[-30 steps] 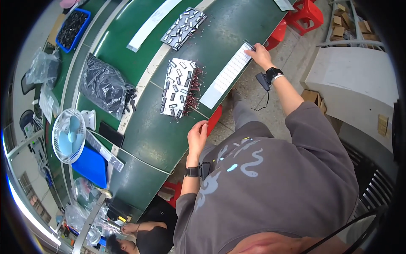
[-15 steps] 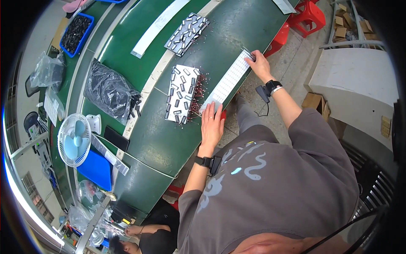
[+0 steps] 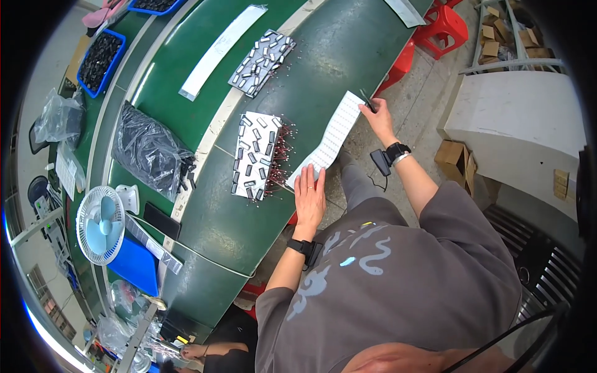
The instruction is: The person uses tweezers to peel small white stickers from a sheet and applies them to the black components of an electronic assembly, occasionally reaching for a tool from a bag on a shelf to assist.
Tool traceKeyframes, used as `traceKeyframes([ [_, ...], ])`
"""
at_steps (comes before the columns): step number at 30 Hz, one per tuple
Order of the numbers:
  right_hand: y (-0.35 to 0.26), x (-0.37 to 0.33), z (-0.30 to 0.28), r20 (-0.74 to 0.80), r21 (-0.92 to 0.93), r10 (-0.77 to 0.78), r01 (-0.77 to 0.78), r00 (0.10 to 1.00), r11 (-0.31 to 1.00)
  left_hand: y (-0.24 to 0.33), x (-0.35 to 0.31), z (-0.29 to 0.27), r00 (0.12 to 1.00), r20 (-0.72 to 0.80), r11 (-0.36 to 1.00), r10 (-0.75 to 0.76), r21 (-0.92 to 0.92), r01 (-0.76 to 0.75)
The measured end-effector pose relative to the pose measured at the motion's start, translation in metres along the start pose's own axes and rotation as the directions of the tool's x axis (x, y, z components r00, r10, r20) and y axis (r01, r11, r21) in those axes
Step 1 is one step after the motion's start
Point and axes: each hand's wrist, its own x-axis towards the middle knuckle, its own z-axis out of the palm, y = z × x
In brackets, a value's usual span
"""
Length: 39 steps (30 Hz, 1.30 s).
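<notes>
1 white sheet (image 3: pixel 336 129) between left hand (image 3: pixel 310 202), flat atop, and right hand (image 3: pixel 379 119), pinching edge.

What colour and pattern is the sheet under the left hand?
The sheet is white with rows of small marks; head view.

The sheet (image 3: pixel 331 138) lies right of the block (image 3: pixel 263 140) (nearby).

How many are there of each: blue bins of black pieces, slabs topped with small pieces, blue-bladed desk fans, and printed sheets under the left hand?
Blue bins of black pieces: 2
Piece-topped slabs: 2
Blue-bladed desk fan: 1
White printed sheet under left hand: 1
Total: 6
</notes>
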Motion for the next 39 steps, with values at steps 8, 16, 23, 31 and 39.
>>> traceKeyframes([
  [8, -0.029, -0.011, -0.012, 0.377, 0.275, 0.382, -0.496, 0.844, 0.823, -0.007, -0.009, -0.007, 1.000, 0.002, 1.000, -0.017, -0.002, 0.017],
  [16, -0.003, -0.004, 0.003, -0.004, 0.206, -0.013, 0.013, 1.000, 0.978, -0.009, -0.015, -0.014, 0.999, 0.011, 0.998, -0.041, 0.046, 0.040],
  [23, -0.043, -0.019, -0.008, 0.176, -0.066, -0.503, 0.520, 0.846, 0.852, -0.004, 0.004, -0.014, 0.997, -0.013, 0.996, -0.082, 0.028, 0.083],
  [31, -0.045, 0.005, 0.005, 0.303, -0.019, -0.756, 0.797, 0.580, 0.603, -0.021, -0.030, -0.025, 0.977, 0.200, 0.790, 0.078, -0.610, 0.062],
  [39, -0.061, 0.043, 0.011, 0.230, 0.159, -0.539, 0.515, 0.810, 0.842, -0.106, -0.147, 0.101, 0.766, 0.382, 0.584, -0.517, -0.496, 0.642],
])
